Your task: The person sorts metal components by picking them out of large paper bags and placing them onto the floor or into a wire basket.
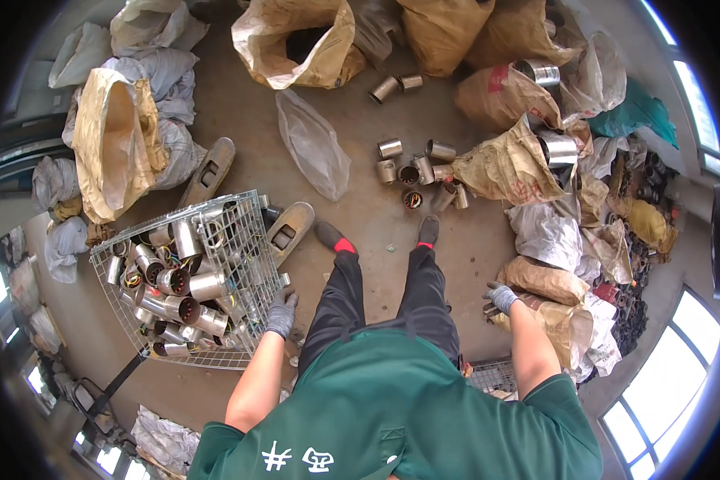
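My left hand [282, 312], in a grey glove, hangs beside the near right corner of a wire mesh cage [258, 240]; its fingers are loosely bent and hold nothing I can see. Whether it touches the mesh, I cannot tell. Inside the cage lie several shiny metal cylinders [209, 286], some with coloured wires at their open ends. My right hand [502, 297], gloved alike, is held out to my right with fingers apart, next to a brown sack [542, 280]. Nothing shows in it.
A pallet-truck fork [290, 231] sticks out beyond the cage. Loose cylinders [409, 174] lie on the floor ahead, near a clear plastic bag [314, 146]. An open sack [294, 68] stands at the far side. Stuffed sacks [508, 164] line the right; another open sack [110, 148] stands left.
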